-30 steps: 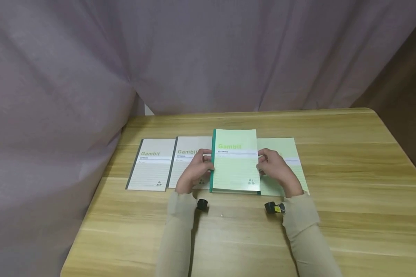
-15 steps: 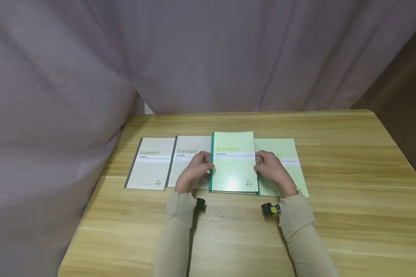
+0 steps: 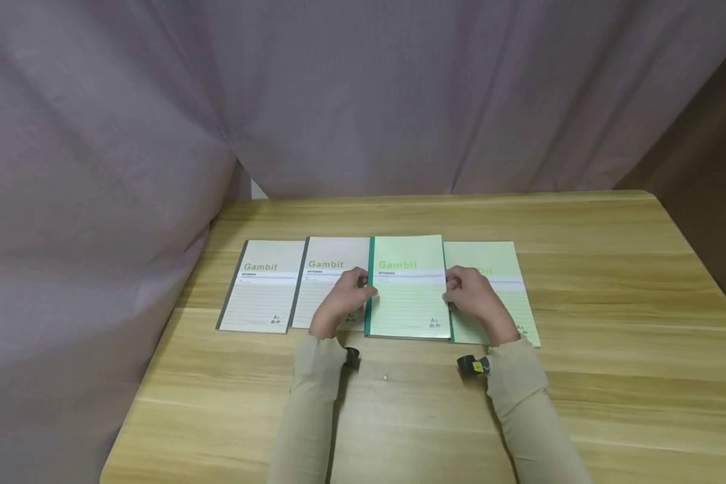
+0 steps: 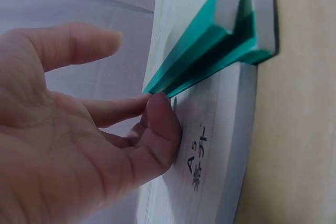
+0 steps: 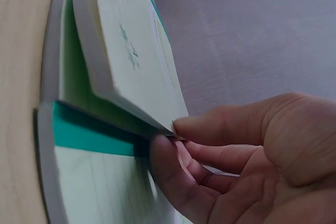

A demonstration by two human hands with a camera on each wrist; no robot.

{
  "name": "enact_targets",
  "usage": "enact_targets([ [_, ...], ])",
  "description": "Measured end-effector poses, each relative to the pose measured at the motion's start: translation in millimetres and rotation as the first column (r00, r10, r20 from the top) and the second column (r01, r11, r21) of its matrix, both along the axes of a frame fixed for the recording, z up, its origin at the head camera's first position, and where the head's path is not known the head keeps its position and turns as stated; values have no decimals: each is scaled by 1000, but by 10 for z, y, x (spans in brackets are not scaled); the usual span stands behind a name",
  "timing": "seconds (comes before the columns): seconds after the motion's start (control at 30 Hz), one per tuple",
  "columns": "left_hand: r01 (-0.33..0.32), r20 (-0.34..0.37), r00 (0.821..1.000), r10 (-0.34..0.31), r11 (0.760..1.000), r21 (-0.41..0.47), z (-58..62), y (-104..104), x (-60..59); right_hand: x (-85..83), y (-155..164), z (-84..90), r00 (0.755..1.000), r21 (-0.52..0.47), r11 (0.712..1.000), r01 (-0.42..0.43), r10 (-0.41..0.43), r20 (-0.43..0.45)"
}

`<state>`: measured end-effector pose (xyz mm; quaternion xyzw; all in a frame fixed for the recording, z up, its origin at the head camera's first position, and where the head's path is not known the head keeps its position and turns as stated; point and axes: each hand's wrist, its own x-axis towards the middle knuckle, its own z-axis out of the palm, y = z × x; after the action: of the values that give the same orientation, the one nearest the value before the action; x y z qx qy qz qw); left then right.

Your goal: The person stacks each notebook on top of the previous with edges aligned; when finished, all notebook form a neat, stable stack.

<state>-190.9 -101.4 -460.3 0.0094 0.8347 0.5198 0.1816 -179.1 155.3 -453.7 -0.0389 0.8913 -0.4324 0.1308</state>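
A pale green notebook with a teal spine is between my two hands, above another green notebook. A wedge-shaped gap separates the two at the near edge. My left hand is at the spine side; in the left wrist view its bent fingers touch the spine while the thumb stands away from it. On the opposite side, my right hand pinches the upper notebook's edge, thumb on top and fingers below.
Two white notebooks with dark spines, one at the far left and one beside it, lie on the wooden table. Another green notebook lies to the right, under my right hand. A grey curtain hangs behind.
The upper green notebook has come down and slightly toward me, onto the one below. My hands have moved down with it, and the left thumb shows at its edge throughout.
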Motion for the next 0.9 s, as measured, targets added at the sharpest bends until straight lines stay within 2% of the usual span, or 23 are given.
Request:
enact_targets([
  [0.27, 4, -22, 1000, -5, 998, -57, -3, 2, -6, -25, -26, -5, 999, 20, 1000, 11, -12, 35],
  [0.9, -2, -23, 1000, 1, 997, -71, -3, 9, 8, -17, -45, -13, 996, 56, 997, 54, -57, 69],
])
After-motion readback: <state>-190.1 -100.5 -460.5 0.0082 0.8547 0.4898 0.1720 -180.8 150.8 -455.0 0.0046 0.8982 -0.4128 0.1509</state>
